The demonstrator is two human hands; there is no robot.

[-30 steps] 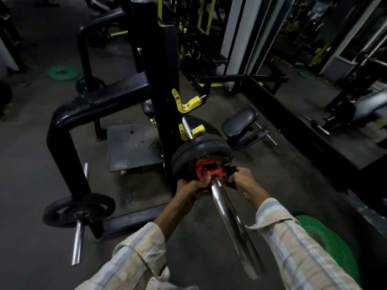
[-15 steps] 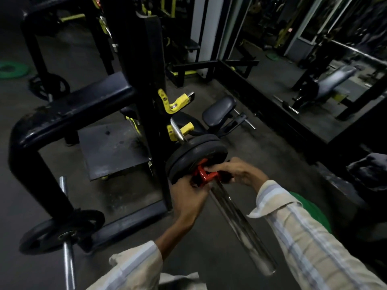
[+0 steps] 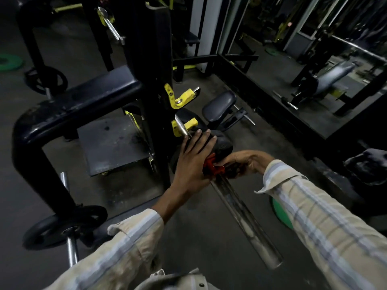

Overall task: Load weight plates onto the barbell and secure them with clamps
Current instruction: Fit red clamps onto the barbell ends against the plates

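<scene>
The chrome barbell sleeve [image 3: 245,220] runs from the lower right up toward a black rack upright. Black weight plates [image 3: 224,146] sit on it near the rack. A red clamp [image 3: 213,166] is on the sleeve right against the plates. My left hand [image 3: 192,162] lies flat with fingers spread over the top and face of the plates, its palm beside the clamp. My right hand [image 3: 245,163] is closed around the clamp's black lever side from the right.
The black rack upright [image 3: 156,84] carries yellow J-hooks [image 3: 180,97]. A black plate on a storage peg [image 3: 65,225] sits at lower left. A green plate [image 3: 281,212] lies on the floor under my right sleeve. A padded seat [image 3: 218,105] stands behind the plates.
My left hand left the clamp and now lies spread over the plates. My right hand stays on the clamp. The camera moved closer and to the right.
</scene>
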